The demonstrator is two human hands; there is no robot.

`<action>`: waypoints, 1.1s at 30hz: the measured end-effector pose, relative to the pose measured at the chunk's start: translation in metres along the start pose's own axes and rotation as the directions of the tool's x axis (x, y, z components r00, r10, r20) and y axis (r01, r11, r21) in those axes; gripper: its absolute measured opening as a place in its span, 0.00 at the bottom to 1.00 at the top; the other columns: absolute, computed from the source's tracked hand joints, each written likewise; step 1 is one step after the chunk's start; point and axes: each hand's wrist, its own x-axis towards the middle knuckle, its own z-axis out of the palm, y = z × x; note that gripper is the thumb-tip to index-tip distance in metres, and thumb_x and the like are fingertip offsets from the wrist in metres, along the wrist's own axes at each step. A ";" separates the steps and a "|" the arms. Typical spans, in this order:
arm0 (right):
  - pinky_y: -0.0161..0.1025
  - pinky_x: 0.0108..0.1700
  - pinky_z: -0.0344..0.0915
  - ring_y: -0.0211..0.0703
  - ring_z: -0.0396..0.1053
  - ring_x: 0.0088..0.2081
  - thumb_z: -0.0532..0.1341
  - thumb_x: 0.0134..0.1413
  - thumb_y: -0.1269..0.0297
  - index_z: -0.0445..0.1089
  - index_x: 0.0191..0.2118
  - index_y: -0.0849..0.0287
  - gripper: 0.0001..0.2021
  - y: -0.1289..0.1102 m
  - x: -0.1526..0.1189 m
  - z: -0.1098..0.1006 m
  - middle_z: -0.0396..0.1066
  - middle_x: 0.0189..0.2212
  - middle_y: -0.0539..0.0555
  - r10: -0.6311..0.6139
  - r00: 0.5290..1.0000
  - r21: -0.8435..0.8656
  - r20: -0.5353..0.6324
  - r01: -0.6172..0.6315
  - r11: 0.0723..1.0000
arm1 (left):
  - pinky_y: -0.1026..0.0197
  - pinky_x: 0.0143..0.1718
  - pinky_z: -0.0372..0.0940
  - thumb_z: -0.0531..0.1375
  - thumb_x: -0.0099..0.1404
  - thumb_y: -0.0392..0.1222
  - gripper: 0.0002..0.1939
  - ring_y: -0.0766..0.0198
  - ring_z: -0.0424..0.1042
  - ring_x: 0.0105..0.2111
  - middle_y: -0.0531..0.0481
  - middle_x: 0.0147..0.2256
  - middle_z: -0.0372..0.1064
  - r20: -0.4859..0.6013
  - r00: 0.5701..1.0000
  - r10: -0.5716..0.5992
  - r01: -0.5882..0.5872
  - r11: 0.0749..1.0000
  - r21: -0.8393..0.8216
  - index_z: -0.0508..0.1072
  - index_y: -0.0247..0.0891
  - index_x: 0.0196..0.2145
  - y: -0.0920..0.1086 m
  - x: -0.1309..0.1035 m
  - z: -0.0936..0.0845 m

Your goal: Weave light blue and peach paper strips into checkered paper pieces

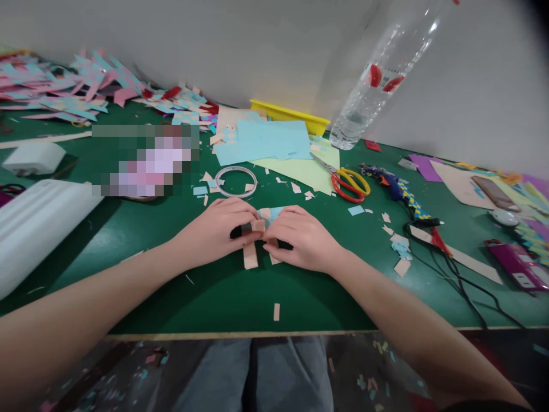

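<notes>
My left hand (223,224) and my right hand (302,236) meet over the middle of the green table. Between their fingertips they pinch a small piece of folded paper strips. One peach paper strip (250,256) hangs toward me below the left fingers, and a second peach end shows by the right fingers. Light blue paper (278,214) sticks out behind the right fingertips. Fingers hide most of the fold, so how the strips cross I cannot tell. Just beyond my left hand lies a white tape ring (217,184). A loose peach strip (277,312) rests near the table edge.
Scissors (349,184) with red and yellow handles lie beyond my right hand. Behind are blue paper sheets (272,140), a yellow tray (289,116) and a tilted clear bottle (377,86). A glue gun (394,186) and black cables (461,280) are right; paper strips (92,86) pile left.
</notes>
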 end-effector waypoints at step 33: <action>0.44 0.45 0.61 0.44 0.69 0.39 0.57 0.65 0.60 0.77 0.40 0.59 0.12 0.007 -0.003 0.005 0.72 0.35 0.55 0.005 0.998 0.047 0.069 -0.008 0.999 | 0.46 0.57 0.57 0.58 0.67 0.60 0.27 0.46 0.60 0.61 0.43 0.59 0.63 0.104 0.993 -0.056 0.054 0.998 0.026 0.62 0.46 0.57 0.000 -0.009 -0.005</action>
